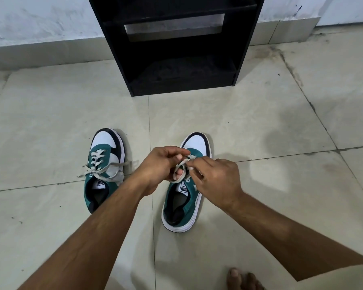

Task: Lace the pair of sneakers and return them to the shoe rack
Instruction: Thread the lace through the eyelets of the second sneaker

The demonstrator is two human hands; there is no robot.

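While the left sneaker (105, 170) is sitting on the floor already laced and tied in a bow, the right sneaker (186, 185) is the one being worked on, so the task looks a bit past halfway. Lacing on it is mostly hidden by the hands; judging by the loop showing, the person is tying the knot, not threading eyelets. Both shoes are standing upright, toes pointing far, well apart from the black shoe rack (176, 47) at the far side, whose bottom shelf is sitting vacant. Racking is not yet done.

The left hand (159, 166) is hovering over the tongue, fingers curled nearly closed, pinching one lace (179, 177) loop. The right hand (216, 181) is coming in from the right, fingertips pinched tight on the other strand, just beside the left. Both forearms are reaching forward, converging over the shoe.
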